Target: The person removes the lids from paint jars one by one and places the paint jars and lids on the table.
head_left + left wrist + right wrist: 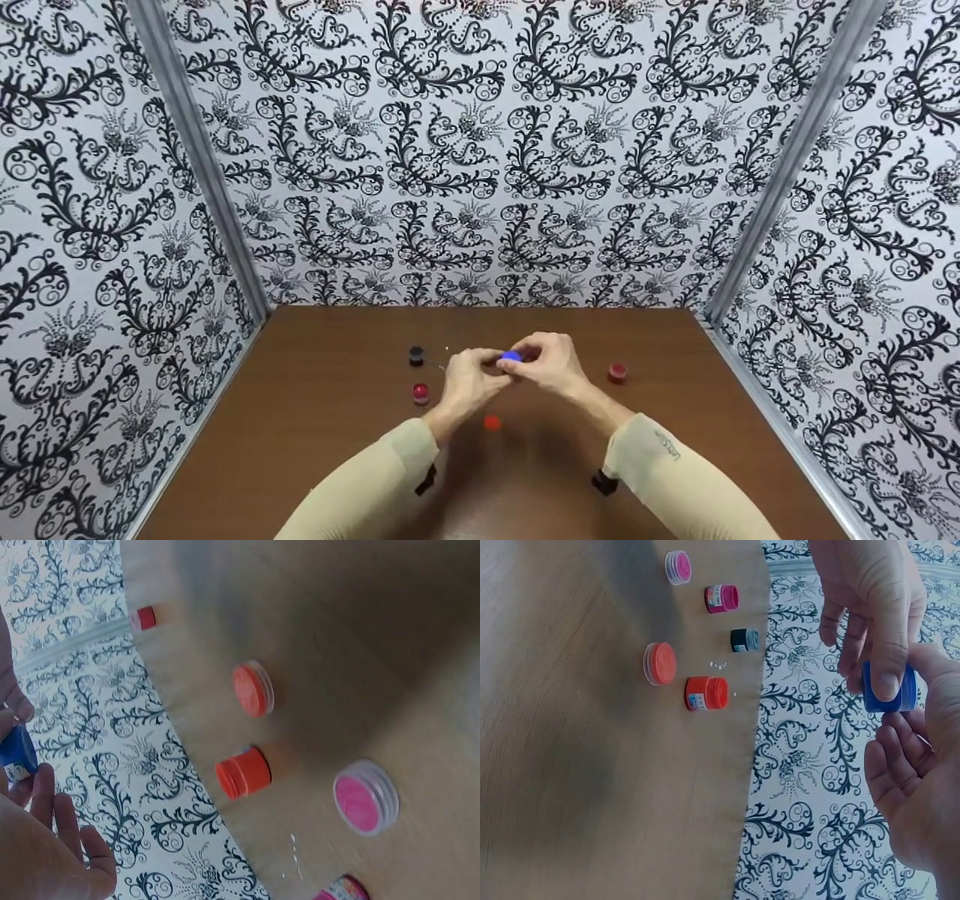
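Above the wooden table, both hands meet around a small blue paint jar [511, 355]. My left hand [471, 375] grips it from the left, its thumb lying across the jar [870, 682] in the right wrist view. From the other side, my right hand [553, 361] pinches the same jar with fingertips and thumb. In the left wrist view the jar [16, 754] shows a pale label. Fingers cover much of it, so whether its lid is loose cannot be told. Below the hands stands an uncapped orange jar [706, 693], with an orange lid [660, 664] lying near it.
To the left are a black jar [416, 355], a magenta jar [721, 598] and a pink lid [365, 799]. A red jar [617, 373] stands to the right on the table [322, 442]. Small white specks [718, 665] lie near the orange jar. Patterned walls [480, 187] enclose the table.
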Tool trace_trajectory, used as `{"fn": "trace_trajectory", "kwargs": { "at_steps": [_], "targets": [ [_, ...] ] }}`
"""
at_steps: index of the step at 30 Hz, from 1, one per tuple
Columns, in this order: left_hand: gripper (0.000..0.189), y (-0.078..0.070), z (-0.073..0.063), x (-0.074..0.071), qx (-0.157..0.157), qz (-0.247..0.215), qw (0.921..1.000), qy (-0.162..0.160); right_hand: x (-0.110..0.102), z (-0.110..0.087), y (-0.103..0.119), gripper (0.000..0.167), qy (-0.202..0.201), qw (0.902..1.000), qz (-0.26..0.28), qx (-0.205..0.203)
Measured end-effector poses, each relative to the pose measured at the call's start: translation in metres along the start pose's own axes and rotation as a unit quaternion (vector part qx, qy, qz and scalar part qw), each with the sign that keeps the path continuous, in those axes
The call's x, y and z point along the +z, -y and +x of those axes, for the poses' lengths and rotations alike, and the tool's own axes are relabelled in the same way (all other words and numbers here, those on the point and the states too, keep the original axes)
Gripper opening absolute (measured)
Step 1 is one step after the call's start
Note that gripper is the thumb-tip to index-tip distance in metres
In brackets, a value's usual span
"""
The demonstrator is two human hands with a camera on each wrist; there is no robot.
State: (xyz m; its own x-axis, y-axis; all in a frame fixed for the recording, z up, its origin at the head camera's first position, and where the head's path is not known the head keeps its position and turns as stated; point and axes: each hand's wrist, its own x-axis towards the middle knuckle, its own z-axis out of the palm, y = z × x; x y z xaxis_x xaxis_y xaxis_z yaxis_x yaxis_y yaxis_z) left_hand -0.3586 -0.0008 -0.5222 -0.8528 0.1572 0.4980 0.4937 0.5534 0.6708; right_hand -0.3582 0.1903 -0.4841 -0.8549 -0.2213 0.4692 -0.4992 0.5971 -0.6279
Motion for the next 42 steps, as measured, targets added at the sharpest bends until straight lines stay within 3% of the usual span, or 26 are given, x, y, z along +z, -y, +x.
{"fn": "trace_trajectory", "kwargs": {
  "at_steps": [6,15,20,26,35,42],
  "targets": [
    [0.033,-0.007,-0.008,0.004,-0.023,-0.038,0.9989,-0.013,-0.003,-0.006,0.001,0.027,-0.013,0.9998,0.009,-0.008],
    [0.031,-0.012,-0.017,0.006,-0.022,-0.071,0.9972,-0.009,-0.004,-0.019,-0.004,0.022,-0.029,0.9978,-0.001,-0.060],
    [0.028,-0.012,-0.022,0.010,0.001,-0.098,0.9950,-0.017,-0.005,-0.023,0.000,0.019,-0.028,0.9940,-0.025,-0.103],
    [0.021,-0.008,-0.021,0.009,0.029,-0.072,0.9961,-0.040,-0.005,-0.021,0.008,0.017,-0.010,0.9820,-0.071,-0.175],
    [0.013,-0.004,-0.019,0.007,0.042,-0.095,0.9945,-0.010,-0.006,-0.020,0.007,0.014,0.017,0.9681,-0.120,-0.219],
    [0.021,-0.005,-0.018,0.006,-0.009,-0.156,0.9869,0.041,-0.012,-0.022,-0.001,0.018,0.029,0.9645,-0.075,-0.251]
  ]
}}
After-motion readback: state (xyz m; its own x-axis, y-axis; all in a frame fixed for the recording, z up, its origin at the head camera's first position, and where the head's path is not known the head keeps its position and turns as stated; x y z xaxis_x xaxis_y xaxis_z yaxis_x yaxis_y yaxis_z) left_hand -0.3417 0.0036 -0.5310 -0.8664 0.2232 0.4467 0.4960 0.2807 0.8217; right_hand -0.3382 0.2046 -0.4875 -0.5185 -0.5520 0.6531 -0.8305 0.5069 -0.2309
